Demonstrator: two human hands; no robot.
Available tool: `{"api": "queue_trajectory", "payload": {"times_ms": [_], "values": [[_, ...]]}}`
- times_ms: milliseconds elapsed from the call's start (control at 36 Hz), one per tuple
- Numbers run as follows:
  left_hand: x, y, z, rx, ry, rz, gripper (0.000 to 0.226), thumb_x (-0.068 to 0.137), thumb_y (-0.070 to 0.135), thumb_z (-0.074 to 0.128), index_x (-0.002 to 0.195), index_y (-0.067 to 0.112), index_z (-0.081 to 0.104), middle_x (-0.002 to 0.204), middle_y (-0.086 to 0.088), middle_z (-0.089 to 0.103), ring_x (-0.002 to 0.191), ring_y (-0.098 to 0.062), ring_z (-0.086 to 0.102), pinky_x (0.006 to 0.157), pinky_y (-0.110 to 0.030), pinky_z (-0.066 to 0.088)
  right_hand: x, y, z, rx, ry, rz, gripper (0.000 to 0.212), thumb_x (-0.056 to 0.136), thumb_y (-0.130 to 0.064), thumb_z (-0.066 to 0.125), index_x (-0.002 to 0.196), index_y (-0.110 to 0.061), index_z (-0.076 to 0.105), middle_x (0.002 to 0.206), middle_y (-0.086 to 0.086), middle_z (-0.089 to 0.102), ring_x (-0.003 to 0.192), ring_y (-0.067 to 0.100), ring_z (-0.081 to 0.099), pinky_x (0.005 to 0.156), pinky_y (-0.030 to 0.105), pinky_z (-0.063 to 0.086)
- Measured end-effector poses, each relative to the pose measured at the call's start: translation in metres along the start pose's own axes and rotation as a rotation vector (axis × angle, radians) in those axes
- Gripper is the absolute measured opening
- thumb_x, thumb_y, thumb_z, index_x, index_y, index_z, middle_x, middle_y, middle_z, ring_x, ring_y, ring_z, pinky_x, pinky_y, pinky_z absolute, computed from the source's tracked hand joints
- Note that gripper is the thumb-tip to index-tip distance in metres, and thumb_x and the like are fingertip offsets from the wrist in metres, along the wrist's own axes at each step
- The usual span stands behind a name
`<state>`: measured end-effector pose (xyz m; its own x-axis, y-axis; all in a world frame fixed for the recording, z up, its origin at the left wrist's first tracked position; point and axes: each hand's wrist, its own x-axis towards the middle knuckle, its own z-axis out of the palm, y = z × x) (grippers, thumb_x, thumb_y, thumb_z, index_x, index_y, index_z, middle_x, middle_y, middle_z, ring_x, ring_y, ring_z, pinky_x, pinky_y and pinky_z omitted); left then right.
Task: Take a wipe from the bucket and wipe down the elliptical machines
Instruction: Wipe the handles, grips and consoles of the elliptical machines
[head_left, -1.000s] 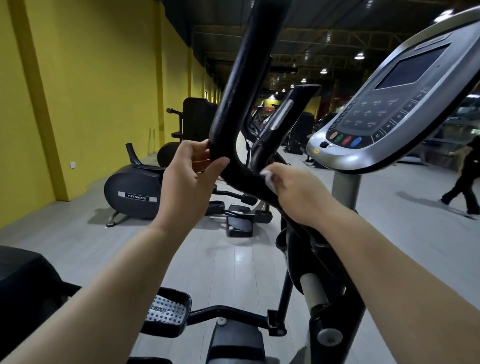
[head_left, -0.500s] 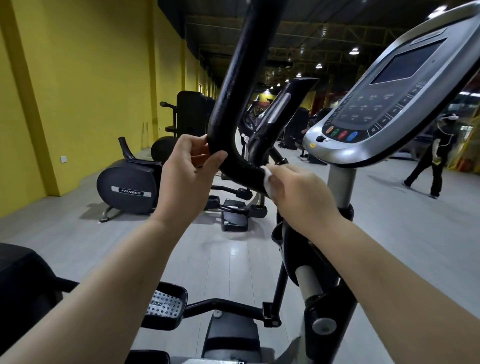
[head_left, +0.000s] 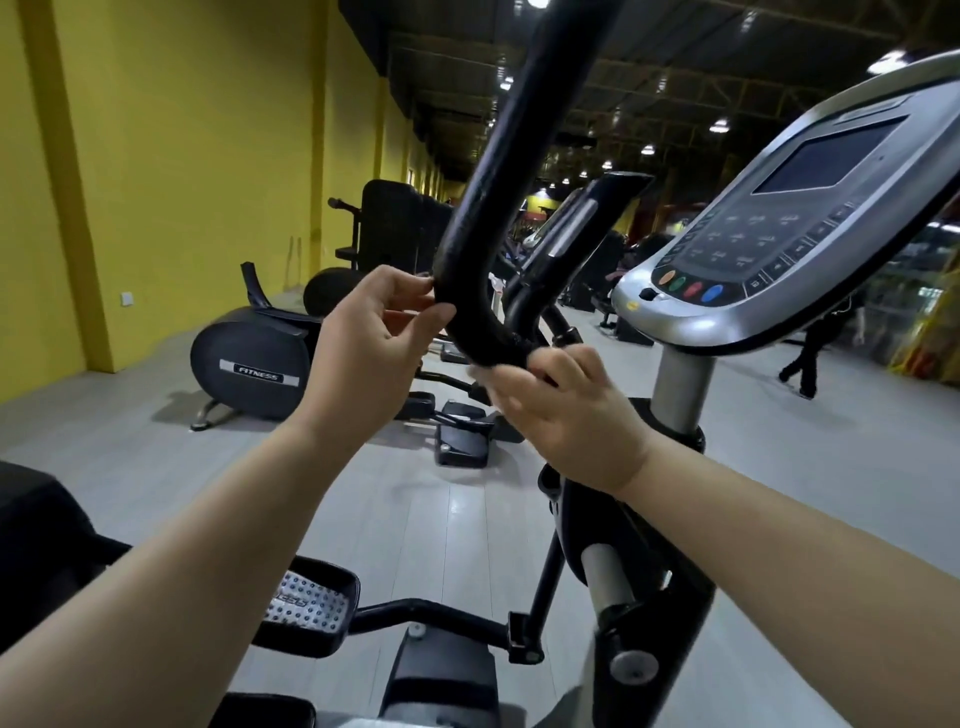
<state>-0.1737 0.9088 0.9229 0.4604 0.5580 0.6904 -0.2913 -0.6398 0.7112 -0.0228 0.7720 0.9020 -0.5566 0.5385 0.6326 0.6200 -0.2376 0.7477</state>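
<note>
The black machine by the yellow wall says "FITNESS" in white letters. The left hand pinches the bend of the black handlebar, and the right hand is curled under it, squeezing the wipe. The right hand has slid lower along the bar than it was before.

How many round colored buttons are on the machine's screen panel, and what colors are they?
Orange button: 1
Green button: 1
Red button: 1
Blue button: 1
Total: 4 round colored buttons, in a row along the panel's lower left edge.
</note>
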Motion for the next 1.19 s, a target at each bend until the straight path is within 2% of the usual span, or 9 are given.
{"api": "queue_trajectory", "payload": {"times_ms": [167,444,556,694,750,806,889,1056,1194], "values": [[-0.001,0.002,-0.004,0.015,-0.007,0.007,0.004,0.089,0.03,0.065,0.089,0.033,0.062,0.087,-0.007,0.073,0.084,-0.033,0.067,0.074,-0.055,0.054,-0.02,0.013,-0.011,-0.221,-0.083,-0.15,0.03,0.079,-0.015,0.059,0.104,-0.02,0.073,0.107,-0.019,0.06,0.084,0.018,0.037,0.073,0.033,0.026],[0.0,0.003,-0.005,0.032,-0.003,0.049,0.006,0.09,0.029,0.064,0.089,0.035,0.062,0.084,0.008,0.071,0.077,-0.008,0.065,0.069,-0.025,0.054,-0.006,0.007,-0.005,-0.112,-0.029,-0.079,0.018,0.083,-0.014,0.062,0.096,-0.022,0.071,0.106,-0.018,0.063,0.083,0.018,0.04,0.073,0.034,0.027],[0.002,0.0,-0.001,0.044,0.014,0.04,0.017,0.086,0.035,0.066,0.099,0.026,0.06,0.091,0.01,0.069,0.08,-0.006,0.066,0.067,-0.019,0.053,-0.027,0.013,-0.022,-0.013,0.029,0.224,0.008,0.088,-0.015,0.064,0.088,-0.019,0.072,0.088,-0.005,0.069,0.083,0.018,0.05,0.073,0.034,0.032],[0.002,0.004,0.005,0.01,0.012,0.03,0.029,0.08,0.039,0.071,0.097,0.027,0.051,0.091,0.011,0.065,0.081,-0.004,0.064,0.067,-0.015,0.049,0.019,0.024,-0.019,0.506,-0.001,0.826,0.014,0.091,-0.012,0.058,0.099,-0.011,0.07,0.093,0.0,0.066,0.085,0.01,0.057,0.082,0.024,0.044],[0.001,0.005,0.006,0.026,0.018,0.031,0.028,0.078,0.042,0.071,0.093,0.033,0.049,0.09,0.011,0.065,0.08,-0.004,0.065,0.065,-0.014,0.049,0.041,0.025,-0.015,0.713,-0.095,1.007,0.012,0.092,-0.014,0.059,0.1,-0.018,0.068,0.091,-0.008,0.066,0.081,0.003,0.058,0.076,0.015,0.045],[0.001,0.006,0.006,0.04,0.031,0.034,0.028,0.077,0.041,0.072,0.089,0.037,0.048,0.09,0.011,0.065,0.082,-0.004,0.065,0.067,-0.015,0.049,0.059,0.024,-0.008,0.92,-0.196,1.114,0.012,0.095,-0.017,0.056,0.1,-0.023,0.065,0.09,-0.009,0.066,0.078,0.004,0.063,0.067,0.02,0.051],[0.001,0.006,0.007,0.055,0.078,0.033,0.024,0.076,0.037,0.075,0.083,0.037,0.051,0.085,0.013,0.066,0.079,-0.002,0.066,0.067,-0.015,0.048,0.077,0.025,0.001,1.054,-0.259,1.122,0.022,0.096,-0.011,0.048,0.098,-0.019,0.068,0.092,0.0,0.07,0.081,0.016,0.068,0.07,0.032,0.057],[-0.002,0.012,0.01,0.175,0.157,0.031,0.018,0.079,0.033,0.075,0.076,0.034,0.057,0.078,0.014,0.066,0.072,0.0,0.063,0.057,-0.007,0.041,0.075,0.034,-0.002,1.43,-0.429,1.085,0.026,0.097,0.0,0.043,0.091,-0.008,0.067,0.059,-0.008,0.063,0.051,0.0,0.059,0.049,0.011,0.044],[-0.006,0.017,0.017,0.178,0.184,-0.01,0.016,0.083,0.03,0.071,0.078,0.034,0.056,0.077,0.014,0.064,0.068,0.001,0.058,0.059,-0.015,0.039,0.048,0.047,0.001,1.455,-0.657,1.077,0.027,0.096,0.006,0.034,0.086,0.013,0.058,0.04,-0.01,0.044,0.035,0.002,0.041,0.038,0.014,0.034]]}}
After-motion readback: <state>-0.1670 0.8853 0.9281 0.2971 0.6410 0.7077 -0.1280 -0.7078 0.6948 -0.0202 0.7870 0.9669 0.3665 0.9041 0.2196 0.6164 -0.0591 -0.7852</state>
